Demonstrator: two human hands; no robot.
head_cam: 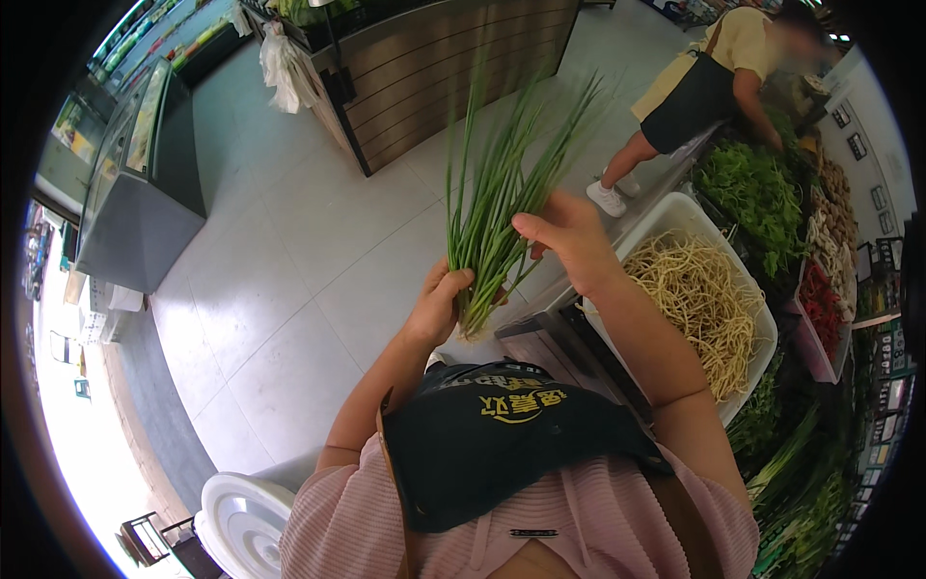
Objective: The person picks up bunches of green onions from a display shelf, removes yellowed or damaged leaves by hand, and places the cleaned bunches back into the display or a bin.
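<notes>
My left hand (437, 300) is closed round the lower stems of a bunch of spring onions (499, 195), just above the pale root ends. The long green leaves fan upward and away from me, their tips blurred. My right hand (568, 235) is at the right side of the bunch, thumb and fingers apart and bent by the outer leaves; whether it pinches any of them is hard to tell. Beneath my right forearm, a white plastic tub (765, 318) holds a heap of thin, pale yellow root-like strands (694, 304).
On the display at right are leafy greens (756, 195), a tray of red chillies (821, 307) and more green bunches. A co-worker in a dark apron (691, 108) bends over it. A wood-panelled counter (441, 79) stands ahead, a lidded white bucket (246, 525) at lower left.
</notes>
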